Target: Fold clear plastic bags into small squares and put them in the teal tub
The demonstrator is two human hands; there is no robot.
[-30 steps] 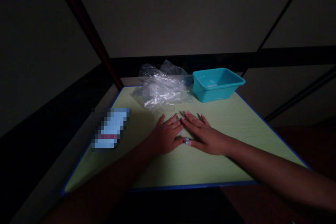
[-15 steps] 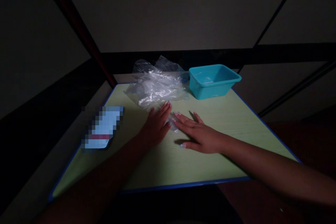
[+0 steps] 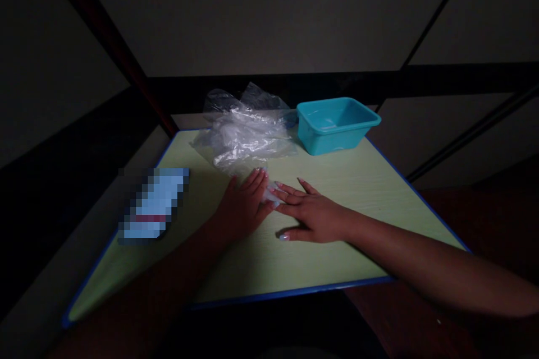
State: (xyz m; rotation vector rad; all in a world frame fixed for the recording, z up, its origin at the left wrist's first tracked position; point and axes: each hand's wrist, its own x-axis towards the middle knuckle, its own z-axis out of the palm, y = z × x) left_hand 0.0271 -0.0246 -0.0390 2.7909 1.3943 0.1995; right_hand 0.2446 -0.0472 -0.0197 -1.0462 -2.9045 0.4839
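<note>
A small piece of clear plastic [image 3: 270, 194] lies flat on the table between my hands, partly covered by their fingers. My left hand [image 3: 244, 202] rests over its left side, palm down, with fingers stretched out and thumb apart. From the right, my right hand [image 3: 314, 213] lies flat with spread fingers, its fingertips on the plastic's right edge. Just beyond my left fingertips sits a crumpled heap of clear plastic bags [image 3: 248, 137]. What lies under my left palm is hidden.
A turquoise plastic basin [image 3: 337, 126] stands at the back right of the pale green table [image 3: 337, 263], which has a blue edge. On the left lies a phone [image 3: 155, 202] with a blurred screen. A panelled wall [image 3: 269, 17] rises behind the table.
My right hand has come down onto the table, its fingers now touching the plastic piece. My left hand stays flat in about the same place. The view has shifted slightly.
</note>
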